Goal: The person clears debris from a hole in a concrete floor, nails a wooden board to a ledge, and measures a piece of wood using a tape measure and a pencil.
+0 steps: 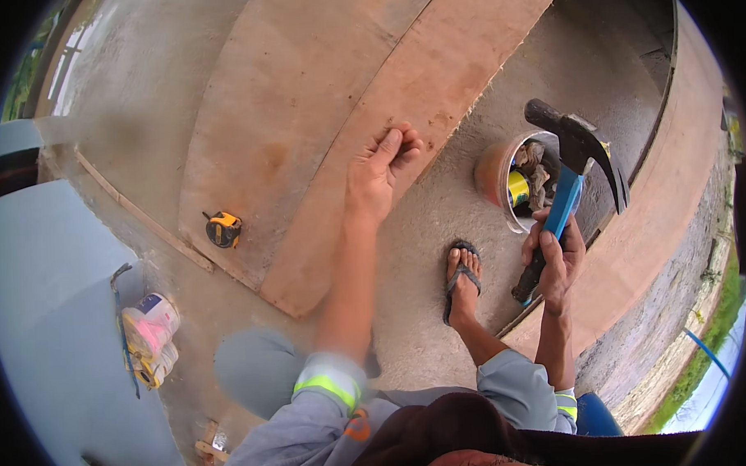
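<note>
Right hand (557, 255) grips hammer (565, 195) by the handle, bucket (489, 178) just beyond. Left hand (382, 165) curled narrow over board (433, 66); cannot tell whether it holds anything.

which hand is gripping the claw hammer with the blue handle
The right hand, wrapped around the dark-headed, blue-handled claw hammer; the left hand is apart from it, above a flat brown wooden board.
</note>
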Available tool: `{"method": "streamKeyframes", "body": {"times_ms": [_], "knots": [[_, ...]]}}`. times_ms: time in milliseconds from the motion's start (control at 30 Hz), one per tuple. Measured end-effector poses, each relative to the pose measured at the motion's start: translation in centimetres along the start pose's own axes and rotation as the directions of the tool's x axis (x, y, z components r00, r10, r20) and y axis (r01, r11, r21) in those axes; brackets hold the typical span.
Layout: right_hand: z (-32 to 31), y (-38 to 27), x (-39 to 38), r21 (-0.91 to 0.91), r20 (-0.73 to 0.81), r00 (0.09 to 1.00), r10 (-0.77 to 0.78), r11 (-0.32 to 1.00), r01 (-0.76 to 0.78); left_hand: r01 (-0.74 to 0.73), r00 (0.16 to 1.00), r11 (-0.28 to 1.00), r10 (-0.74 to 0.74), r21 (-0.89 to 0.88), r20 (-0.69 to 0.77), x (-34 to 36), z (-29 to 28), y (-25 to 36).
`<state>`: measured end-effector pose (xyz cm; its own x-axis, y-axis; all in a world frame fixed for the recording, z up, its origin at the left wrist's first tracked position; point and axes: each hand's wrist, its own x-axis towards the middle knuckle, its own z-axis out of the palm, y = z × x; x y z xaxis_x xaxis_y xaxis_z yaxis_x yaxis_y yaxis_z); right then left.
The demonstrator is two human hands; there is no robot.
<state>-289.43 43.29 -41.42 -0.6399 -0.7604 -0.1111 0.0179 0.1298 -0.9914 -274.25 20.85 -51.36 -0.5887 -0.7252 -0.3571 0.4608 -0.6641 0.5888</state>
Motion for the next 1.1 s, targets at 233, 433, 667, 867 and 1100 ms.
{"method": "streamKeyframes", "body": {"times_ms": [233, 433, 667, 867, 1100], "knots": [[0.8, -1.0, 0.6, -0.105, 0.004, 1.000, -0.004, 0.994, 0.004, -0.380, 0.894, 0.810, 0.446, 0.447, -0.050, 3.9, -1.5, 4.7], [2.6, -4.1, 2.5, -0.330, 0.076, 0.997, 0.013, 0.944, 0.013, -0.455, 0.823, 0.628, 0.567, 0.631, 0.029, 6.8, -1.5, 4.9], [6.8, -6.5, 4.9, -0.493, 0.162, 0.986, -0.027, 0.864, 0.105, -0.488, 0.581, 0.041, 0.761, 0.872, 0.289, 8.4, -0.4, 3.2], [9.6, -7.2, 5.8, -0.631, 0.206, 0.978, 0.023, 0.767, 0.115, -0.503, 0.564, 0.031, 0.769, 0.864, 0.301, 9.5, -1.3, 2.8], [11.7, -7.2, 7.2, -0.635, 0.338, 0.938, -0.079, 0.716, 0.289, -0.505, 0.539, -0.004, 0.780, 0.863, 0.319, 9.7, -1.8, 3.0]]}}
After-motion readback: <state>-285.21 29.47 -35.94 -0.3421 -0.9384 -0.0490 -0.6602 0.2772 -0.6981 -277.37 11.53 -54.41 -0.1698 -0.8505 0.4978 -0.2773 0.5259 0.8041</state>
